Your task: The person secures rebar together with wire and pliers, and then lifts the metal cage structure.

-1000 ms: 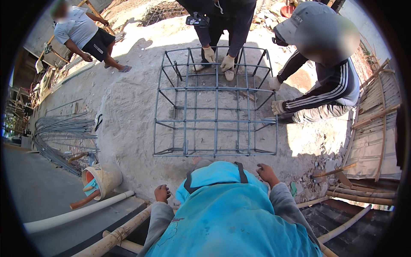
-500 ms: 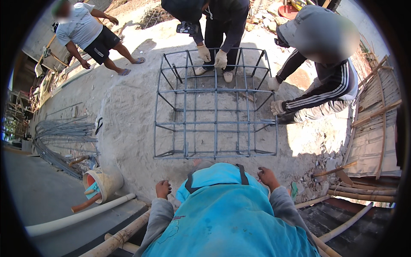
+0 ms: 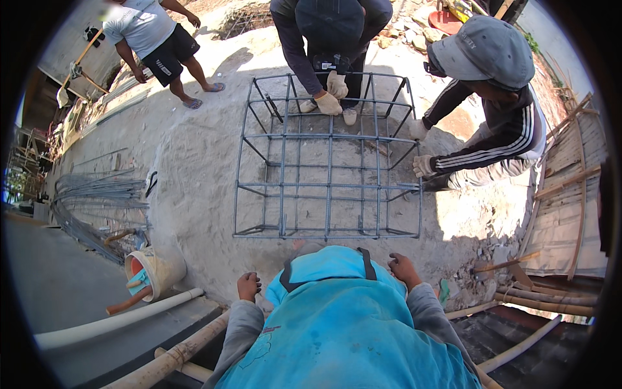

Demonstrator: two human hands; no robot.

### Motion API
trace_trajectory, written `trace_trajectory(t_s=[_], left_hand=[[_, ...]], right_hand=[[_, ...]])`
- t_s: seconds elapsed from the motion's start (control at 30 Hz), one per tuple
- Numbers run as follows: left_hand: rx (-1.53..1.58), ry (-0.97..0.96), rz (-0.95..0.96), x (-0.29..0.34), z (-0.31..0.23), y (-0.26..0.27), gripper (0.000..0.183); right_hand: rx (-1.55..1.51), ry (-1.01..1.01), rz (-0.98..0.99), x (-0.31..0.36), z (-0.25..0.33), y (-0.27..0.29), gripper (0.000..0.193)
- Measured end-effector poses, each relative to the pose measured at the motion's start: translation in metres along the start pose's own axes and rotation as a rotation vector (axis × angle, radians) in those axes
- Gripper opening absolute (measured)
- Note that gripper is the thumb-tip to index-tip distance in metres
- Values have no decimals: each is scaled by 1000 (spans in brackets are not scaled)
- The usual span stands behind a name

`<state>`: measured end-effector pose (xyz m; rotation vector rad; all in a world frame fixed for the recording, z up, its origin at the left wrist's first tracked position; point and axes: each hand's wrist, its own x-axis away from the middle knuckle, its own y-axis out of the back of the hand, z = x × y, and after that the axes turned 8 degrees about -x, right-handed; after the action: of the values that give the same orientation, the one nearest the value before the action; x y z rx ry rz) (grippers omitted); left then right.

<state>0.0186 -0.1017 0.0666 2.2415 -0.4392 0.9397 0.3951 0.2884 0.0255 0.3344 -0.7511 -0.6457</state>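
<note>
My left hand point(image 3: 249, 286) hangs in the air left of my blue shirt point(image 3: 337, 311), its fingers curled in and nothing visible in them. On the other side, my right hand point(image 3: 404, 270) is loosely closed too, with no object showing. Both are just short of the near edge of a rebar cage point(image 3: 329, 186), a rectangular frame of tied steel bars standing on the ground. Neither hand touches it. Across the cage, a person in dark clothes point(image 3: 291, 45) has gloved hands point(image 3: 329, 104) at its far bars. A person in a grey cap point(image 3: 483, 52) has gloved hands point(image 3: 423, 166) by its right side.
A bundle of bent steel rods point(image 3: 91, 194) lies on the left. A white bucket point(image 3: 165, 269) on its side, a pale pipe point(image 3: 123, 321) and bamboo poles point(image 3: 181, 350) are near left. Planks point(image 3: 564, 214) line the right. Another person point(image 3: 155, 45) stands far left.
The far person has bent lower over the cage, and their gloved hands have come together at its far bars. The view has shifted slightly; my hands keep their pose.
</note>
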Motion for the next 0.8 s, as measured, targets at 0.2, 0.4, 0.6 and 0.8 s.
trace_trajectory(t_s=[0.2, 0.4, 0.6, 0.8], left_hand=[[2, 30, -3, 1, 6, -4, 28], [-2, 25, -6, 5, 7, -8, 28], [-23, 36, 0, 7, 3, -10, 28], [-9, 34, -8, 0, 2, -9, 28]], right_hand=[[26, 13, -10, 2, 1, 3, 41], [-17, -51, 33, 10, 18, 12, 42], [-36, -100, 38, 14, 26, 15, 41], [25, 1, 14, 3, -4, 6, 41]])
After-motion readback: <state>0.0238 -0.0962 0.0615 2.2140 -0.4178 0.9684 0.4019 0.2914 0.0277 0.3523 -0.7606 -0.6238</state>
